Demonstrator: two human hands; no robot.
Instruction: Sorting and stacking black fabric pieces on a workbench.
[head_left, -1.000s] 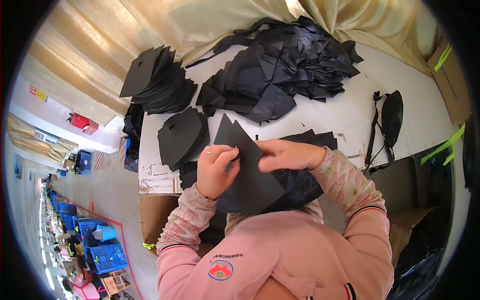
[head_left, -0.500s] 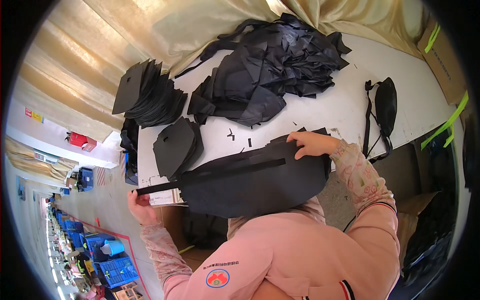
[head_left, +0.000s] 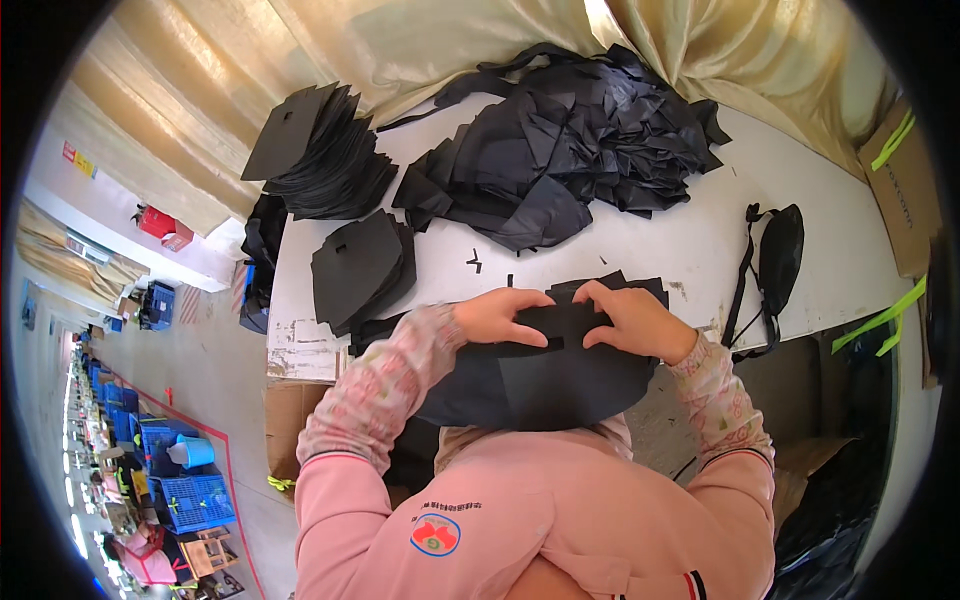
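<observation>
At the table's near edge, a black fabric panel (head_left: 545, 390) hangs partly over the front, with a small dark rectangular slot near its upper middle. My left hand (head_left: 497, 318) grips its upper part, fingers at the far side and thumb on the near face. Close beside it, my right hand (head_left: 638, 318) pinches the panel in the same manner, its thumb toward the slot. More black pieces lie beneath and behind the panel, and how many layers I hold is hidden. Just to the left is a small stack of slotted black panels (head_left: 360, 268).
A taller stack of black panels (head_left: 325, 160) stands at the table's back left. A crumpled heap of black fabric (head_left: 580, 140) fills the far middle. To the right lies a black pouch with straps (head_left: 780, 250). Small black scraps (head_left: 474, 262) dot the white table (head_left: 440, 275).
My left hand has come in from the far left, where it held the end of a long black strip, to the panel near my right hand. The strip no longer stretches out leftward.
</observation>
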